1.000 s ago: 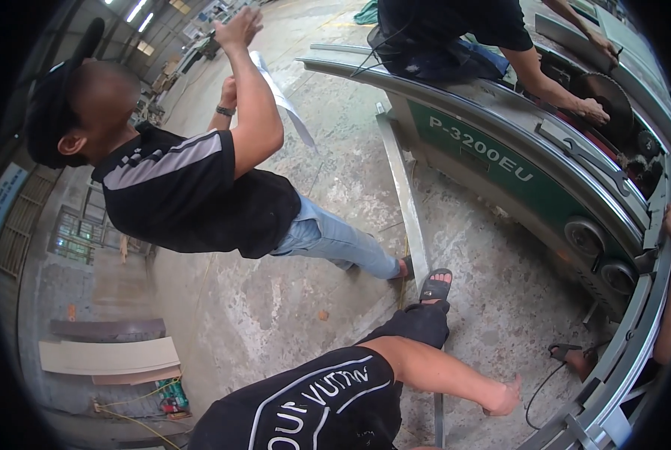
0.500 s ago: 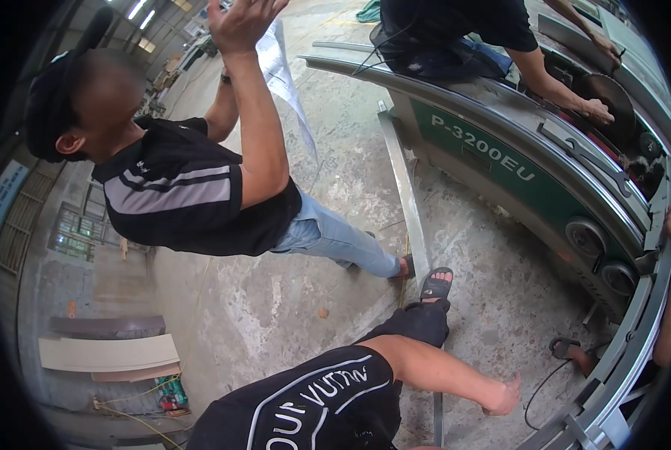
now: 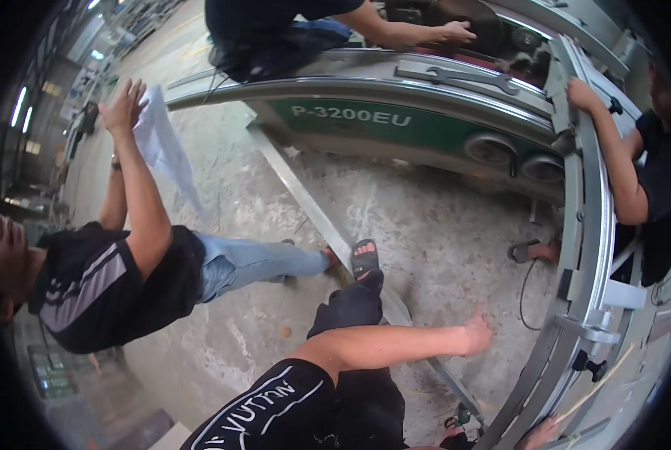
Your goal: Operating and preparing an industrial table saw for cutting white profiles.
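Green-and-grey panel saw [image 3: 350, 129], bay exposed. Step looks like work around the circular blade [image 3: 484, 21]; a co-worker's hand [image 3: 455, 32] is at it, fingers extended. Open-ended wrench [image 3: 470, 77] lies on the saw's edge. Blurred hand [image 3: 542, 433] at lower edge, probably wearer's right, near the metal rail [image 3: 596, 240]; can't tell its grip. Left out of frame. Next move calls for keeping fingers off the teeth.

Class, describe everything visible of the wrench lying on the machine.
The wrench is a grey, metal-looking tool with a slim handle and widened ends; the right one looks forked. It lies flat, lengthwise along the top of the large machine, above its green side panel, resting on that surface. A co-worker's hand is beyond it, not touching. Any fine markings are too small to tell.
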`<act>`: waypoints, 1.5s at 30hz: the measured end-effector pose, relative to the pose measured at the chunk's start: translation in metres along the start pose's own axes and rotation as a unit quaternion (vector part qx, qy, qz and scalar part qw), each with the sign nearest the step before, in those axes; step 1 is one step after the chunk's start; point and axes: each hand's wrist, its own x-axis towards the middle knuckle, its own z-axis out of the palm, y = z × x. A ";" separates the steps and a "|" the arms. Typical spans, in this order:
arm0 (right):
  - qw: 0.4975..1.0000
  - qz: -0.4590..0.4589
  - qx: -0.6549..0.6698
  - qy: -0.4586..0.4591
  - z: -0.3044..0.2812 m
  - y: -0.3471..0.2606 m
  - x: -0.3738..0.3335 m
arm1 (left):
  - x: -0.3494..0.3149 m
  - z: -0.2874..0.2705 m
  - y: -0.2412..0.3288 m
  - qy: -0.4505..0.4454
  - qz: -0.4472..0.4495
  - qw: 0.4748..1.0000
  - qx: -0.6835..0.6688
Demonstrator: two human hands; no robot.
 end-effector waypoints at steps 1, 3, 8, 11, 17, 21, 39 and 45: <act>0.996 -0.008 0.083 0.029 -0.001 -0.001 -0.007 | 0.001 0.000 0.002 -0.002 0.011 1.000 0.006; 0.999 0.028 0.041 0.015 -0.016 -0.002 -0.014 | 0.005 0.000 0.006 0.009 0.019 1.000 0.007; 0.998 -0.023 -0.063 -0.017 -0.024 -0.040 -0.011 | -0.005 0.000 -0.001 -0.003 0.007 1.000 0.002; 0.998 0.006 -0.061 -0.030 -0.027 -0.050 -0.013 | -0.004 -0.001 0.000 -0.004 0.005 1.000 -0.009; 0.999 -0.037 -0.024 -0.002 -0.029 -0.057 -0.016 | -0.006 -0.004 0.001 0.003 0.007 1.000 -0.004; 0.998 0.023 0.060 -0.023 -0.034 -0.077 -0.016 | -0.006 0.001 0.000 0.010 0.002 1.000 -0.009; 0.998 0.006 0.058 0.018 -0.032 -0.082 -0.019 | -0.004 0.001 0.002 0.005 0.010 1.000 -0.001; 0.992 0.076 0.100 0.009 -0.032 -0.078 -0.018 | -0.006 -0.006 0.002 -0.008 0.017 1.000 0.003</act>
